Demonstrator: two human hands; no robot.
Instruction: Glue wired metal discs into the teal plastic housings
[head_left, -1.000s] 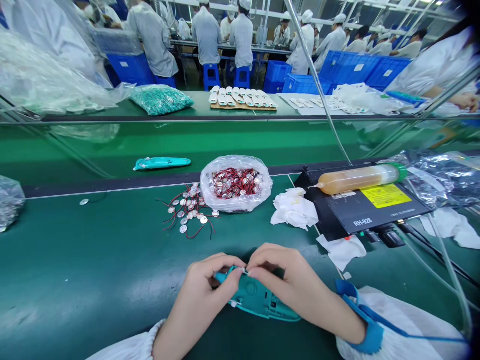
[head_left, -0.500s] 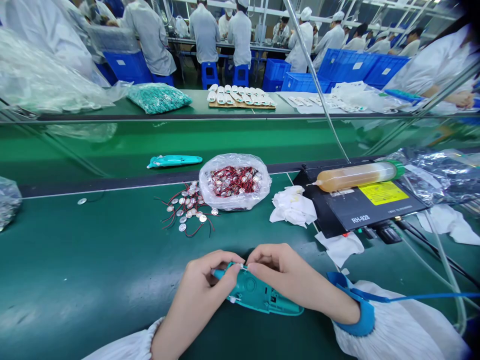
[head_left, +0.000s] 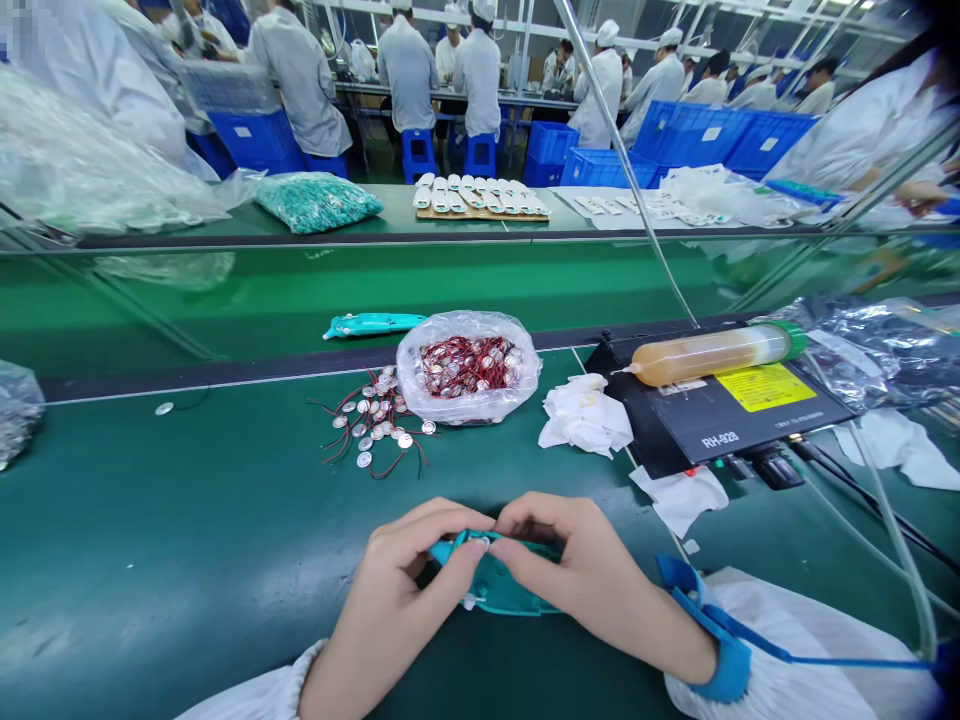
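Near the front of the bench, a teal plastic housing shell (head_left: 510, 588) is held between both hands. My left hand (head_left: 420, 570) is closed on its left end, thumb on the upper edge. My right hand (head_left: 574, 550) grips the upper edge from the other side and covers much of the right end. The thumbs nearly meet at a small white part (head_left: 486, 543) on the rim; its kind is too small to tell. A second small white piece (head_left: 469, 602) shows at the lower edge. A blue wrist strap (head_left: 724, 640) circles my right wrist.
Beyond the hands lie loose discs with red and black wires (head_left: 379, 415) and a plastic bag full of them (head_left: 471, 365). A black RH-928 box (head_left: 690, 430) bears an amber syringe (head_left: 712, 355). Crumpled tissue (head_left: 585, 415) lies beside it. Another teal shell (head_left: 375, 324) rests on the belt (head_left: 247, 300).
The shell has tilted and now shows less of its inside, its right end more covered by my right hand. The teal shell on the belt has moved right, towards the bag.
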